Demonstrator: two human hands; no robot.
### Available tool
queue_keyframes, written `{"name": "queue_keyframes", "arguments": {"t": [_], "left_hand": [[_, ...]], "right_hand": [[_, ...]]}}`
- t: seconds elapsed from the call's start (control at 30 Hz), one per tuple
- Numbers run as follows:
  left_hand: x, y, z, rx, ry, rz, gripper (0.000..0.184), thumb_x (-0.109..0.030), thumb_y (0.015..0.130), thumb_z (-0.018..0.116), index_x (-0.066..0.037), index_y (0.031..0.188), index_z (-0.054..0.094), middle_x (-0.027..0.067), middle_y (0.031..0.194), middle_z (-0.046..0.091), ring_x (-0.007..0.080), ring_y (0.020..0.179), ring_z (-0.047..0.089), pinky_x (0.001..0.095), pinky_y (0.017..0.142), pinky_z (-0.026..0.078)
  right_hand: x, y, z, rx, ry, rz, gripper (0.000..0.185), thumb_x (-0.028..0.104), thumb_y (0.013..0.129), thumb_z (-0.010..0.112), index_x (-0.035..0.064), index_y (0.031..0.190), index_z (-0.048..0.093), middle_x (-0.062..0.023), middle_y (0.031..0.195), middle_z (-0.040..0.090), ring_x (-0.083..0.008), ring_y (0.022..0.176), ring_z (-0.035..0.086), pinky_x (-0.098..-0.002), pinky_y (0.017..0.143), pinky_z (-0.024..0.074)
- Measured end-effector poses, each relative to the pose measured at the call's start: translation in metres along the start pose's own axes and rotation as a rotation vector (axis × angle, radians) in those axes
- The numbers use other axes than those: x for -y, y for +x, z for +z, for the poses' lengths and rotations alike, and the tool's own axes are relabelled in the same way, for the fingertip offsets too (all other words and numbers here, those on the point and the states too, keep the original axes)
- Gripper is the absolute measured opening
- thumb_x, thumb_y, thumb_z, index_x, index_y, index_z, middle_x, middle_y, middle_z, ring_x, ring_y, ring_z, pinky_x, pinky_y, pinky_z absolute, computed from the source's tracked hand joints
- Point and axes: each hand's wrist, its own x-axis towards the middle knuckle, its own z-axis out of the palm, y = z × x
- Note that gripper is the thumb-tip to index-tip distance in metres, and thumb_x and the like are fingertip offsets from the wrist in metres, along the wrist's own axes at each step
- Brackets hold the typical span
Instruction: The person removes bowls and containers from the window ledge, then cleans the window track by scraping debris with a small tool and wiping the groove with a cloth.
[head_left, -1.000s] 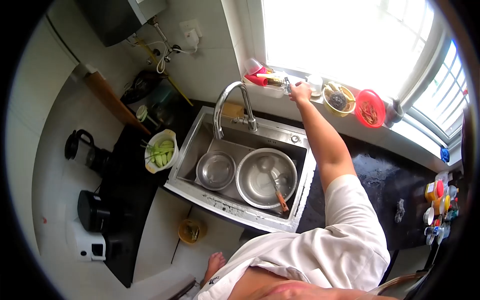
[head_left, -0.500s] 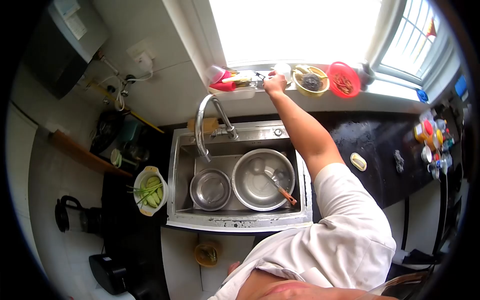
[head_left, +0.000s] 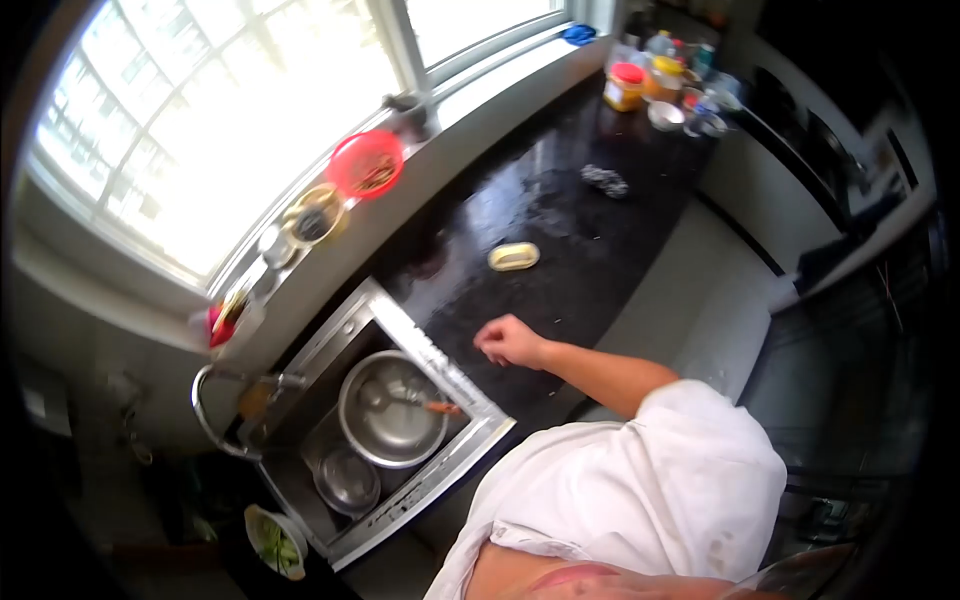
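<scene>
My right hand [head_left: 508,341] hangs over the black counter [head_left: 560,215], just right of the sink [head_left: 480,420]. Its fingers curl inward, and whether they hold anything is too small to make out. Nearest to it on the counter lies a pale yellow oval object [head_left: 514,257]. Inside the sink, a large steel basin [head_left: 365,440] holds a ladle with a wooden handle [head_left: 441,407], and a smaller steel bowl [head_left: 346,481] sits beside it. My left hand is out of view.
The faucet [head_left: 202,405] arches at the sink's left. A red basket [head_left: 338,165] and a yellow basket [head_left: 335,232] stand on the windowsill. Several jars [head_left: 625,88] are at the back right, near a steel scrubber [head_left: 604,181]. A bowl of green vegetables [head_left: 257,520] is lower left.
My right hand has left the windowsill and come back over the counter beside the sink. The view has turned to the right, and the left hand, partly visible before, is gone from it.
</scene>
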Motion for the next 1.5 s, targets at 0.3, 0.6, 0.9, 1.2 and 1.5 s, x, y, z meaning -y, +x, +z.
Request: {"name": "queue_keyframes", "arguments": {"t": [0.3, 0.6, 0.9, 1.2, 1.5], "left_hand": [[-0.029, 0.119, 0.285, 0.438, 0.306, -0.221, 0.039, -0.036, 0.104, 0.043, -0.003, 0.12, 0.059, 0.0075, 0.114, 0.063, 0.0186, 0.101, 0.061, 0.0337, 0.094, 0.049], [-0.034, 0.235, 0.477, 0.78, 0.953, -0.357, 0.024, -0.026, 0.099, 0.058, -0.006, 0.11, 0.064, 0.0018, 0.107, 0.066, 0.0111, 0.099, 0.059, 0.0296, 0.089, 0.049], [-0.089, 0.343, 0.601, 0.911, 1.413, 0.134, 0.036, -0.019, 0.087, 0.073, 0.0, 0.115, 0.058, 0.0068, 0.085, 0.066, 0.0124, 0.078, 0.059, 0.0301, 0.072, 0.048], [-0.256, 0.414, 0.682, 0.529, 1.113, 0.62, 0.03, -0.017, 0.088, 0.073, -0.003, 0.113, 0.062, 0.0016, 0.086, 0.068, 0.0064, 0.079, 0.06, 0.0254, 0.071, 0.05], [-0.395, 0.495, 0.641, -0.447, 1.029, 0.904, 0.042, -0.026, 0.077, 0.076, -0.004, 0.111, 0.063, 0.0158, 0.101, 0.066, 0.0259, 0.089, 0.067, 0.0384, 0.081, 0.054]], "right_hand": [[-0.014, -0.263, -0.264, -0.391, 0.214, 0.059, 0.013, 0.011, 0.097, 0.056, -0.0013, 0.102, 0.058, -0.0164, 0.094, 0.068, -0.0207, 0.074, 0.069, -0.0291, 0.061, 0.0566], [-0.041, -0.459, -0.345, -0.949, 0.541, -0.107, 0.021, 0.004, 0.094, 0.055, -0.0039, 0.113, 0.055, -0.021, 0.094, 0.067, -0.0227, 0.072, 0.067, -0.0305, 0.062, 0.0544], [-0.025, -0.455, -0.435, -1.131, 0.629, -0.23, 0.023, -0.006, 0.085, 0.062, -0.0059, 0.108, 0.06, -0.0162, 0.09, 0.068, -0.0172, 0.07, 0.062, -0.0269, 0.059, 0.0491], [0.17, -0.3, -0.628, -0.962, -0.027, -0.078, 0.016, -0.003, 0.089, 0.062, -0.0015, 0.104, 0.059, -0.0016, 0.074, 0.058, -0.0068, 0.059, 0.052, -0.0204, 0.052, 0.0402], [0.379, -0.096, -0.769, -0.612, -0.529, -0.361, 0.017, 0.009, 0.096, 0.056, -0.0006, 0.11, 0.061, -0.0045, 0.075, 0.063, -0.0061, 0.058, 0.053, -0.0211, 0.053, 0.0436]]}}
